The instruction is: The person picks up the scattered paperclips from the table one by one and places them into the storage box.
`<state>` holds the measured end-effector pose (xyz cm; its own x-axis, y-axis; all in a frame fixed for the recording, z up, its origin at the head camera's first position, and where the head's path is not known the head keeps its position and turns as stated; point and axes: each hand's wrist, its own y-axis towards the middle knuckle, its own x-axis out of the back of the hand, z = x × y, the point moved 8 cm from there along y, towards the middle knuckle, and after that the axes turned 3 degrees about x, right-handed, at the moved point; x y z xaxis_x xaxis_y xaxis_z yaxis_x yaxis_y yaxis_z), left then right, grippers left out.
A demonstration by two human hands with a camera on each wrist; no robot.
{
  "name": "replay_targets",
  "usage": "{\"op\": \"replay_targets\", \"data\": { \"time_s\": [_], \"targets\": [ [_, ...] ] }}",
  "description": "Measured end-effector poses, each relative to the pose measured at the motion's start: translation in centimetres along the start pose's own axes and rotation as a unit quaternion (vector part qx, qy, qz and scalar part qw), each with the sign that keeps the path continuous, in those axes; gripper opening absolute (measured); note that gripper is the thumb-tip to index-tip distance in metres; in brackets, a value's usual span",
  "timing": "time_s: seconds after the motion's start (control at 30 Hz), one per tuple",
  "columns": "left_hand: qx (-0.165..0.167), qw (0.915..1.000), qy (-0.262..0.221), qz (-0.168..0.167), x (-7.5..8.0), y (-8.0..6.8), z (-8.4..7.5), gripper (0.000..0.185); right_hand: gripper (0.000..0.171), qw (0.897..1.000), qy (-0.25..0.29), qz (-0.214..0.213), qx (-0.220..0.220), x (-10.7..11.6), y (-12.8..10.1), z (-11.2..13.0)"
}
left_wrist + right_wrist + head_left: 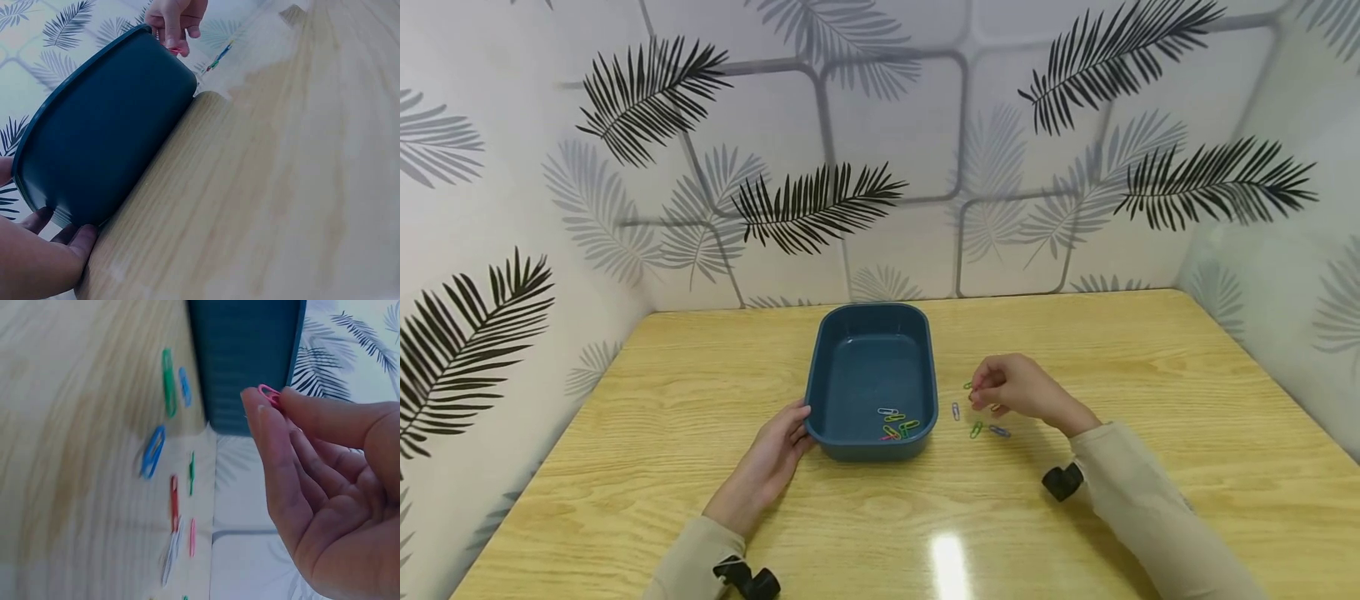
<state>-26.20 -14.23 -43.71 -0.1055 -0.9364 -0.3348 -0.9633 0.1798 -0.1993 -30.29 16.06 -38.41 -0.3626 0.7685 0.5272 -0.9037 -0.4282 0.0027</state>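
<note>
Your left hand (767,467) is resting relaxed, fingers straight, against the near left corner of the blue tray (850,367) on the worktop (1150,375). Your right hand (1022,392) is pinching a pink paper clip (270,394) between thumb and fingertips, just right of the tray, above loose clips (977,429) lying there.

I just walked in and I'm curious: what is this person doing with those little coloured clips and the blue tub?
A person sits at a wooden table. The left hand rests against the near corner of a dark blue tray, which already holds a few coloured paper clips. The right hand is just right of the tray, pinching a pink paper clip between thumb and fingertip. More loose clips lie on the table under and beside that hand.
</note>
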Motion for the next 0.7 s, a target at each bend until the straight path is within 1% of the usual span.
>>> {"op": "replay_targets", "data": {
  "time_s": [0.2,0.4,0.57,0.7],
  "targets": [
    [0.0,1.0,0.002,-0.001,0.2,0.1,0.1,0.051,0.008,0.999,0.006,-0.031,0.011,-0.4,0.6,1.4],
    [0.003,1.0,0.006,0.0,0.1,0.1,0.1,0.052,0.009,0.998,0.018,-0.047,0.023,-0.8,0.9,2.9],
    [0.005,1.0,0.008,-0.004,0.1,0.1,0.0,0.052,0.011,0.997,0.061,-0.05,0.02,-1.2,0.7,3.8],
    [0.004,1.0,0.0,-0.004,0.0,0.2,0.1,0.05,0.014,0.993,0.114,-0.038,0.021,-1.8,0.9,4.5]
  ]
}}
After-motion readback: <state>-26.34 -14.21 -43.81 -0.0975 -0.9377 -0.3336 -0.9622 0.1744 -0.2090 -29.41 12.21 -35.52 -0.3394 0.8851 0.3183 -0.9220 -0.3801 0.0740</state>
